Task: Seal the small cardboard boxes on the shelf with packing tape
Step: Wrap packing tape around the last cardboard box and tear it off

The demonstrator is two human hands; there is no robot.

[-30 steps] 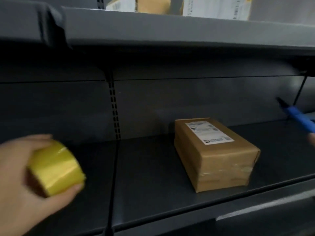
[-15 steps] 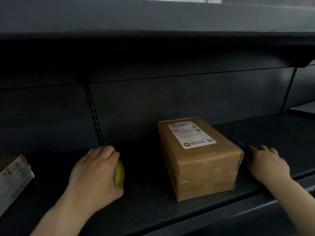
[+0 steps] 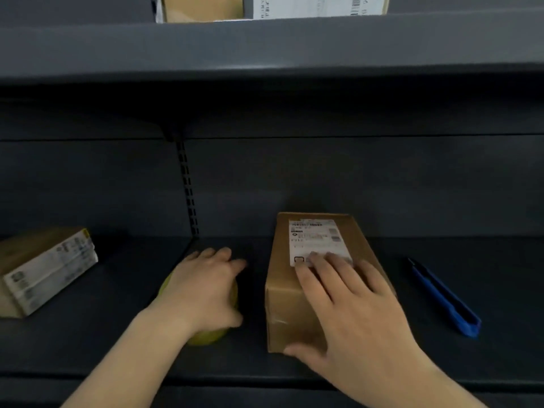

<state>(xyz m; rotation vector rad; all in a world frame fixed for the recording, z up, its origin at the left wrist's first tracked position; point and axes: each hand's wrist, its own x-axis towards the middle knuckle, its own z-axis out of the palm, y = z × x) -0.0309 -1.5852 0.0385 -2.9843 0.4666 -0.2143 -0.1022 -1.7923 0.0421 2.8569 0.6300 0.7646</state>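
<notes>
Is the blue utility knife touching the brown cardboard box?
Apart. The head view shows bare dark shelf between the blue utility knife and the brown cardboard box.

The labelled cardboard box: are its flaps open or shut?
Shut: the cardboard box shows flat top and clear tape across its front; right hand rests on it.

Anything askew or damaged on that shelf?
Nothing damaged or spilled. The left box sits skewed to the shelf edge. The blue cutter lies loose, angled. The middle box under the right hand looks intact, with its label flat.
</notes>
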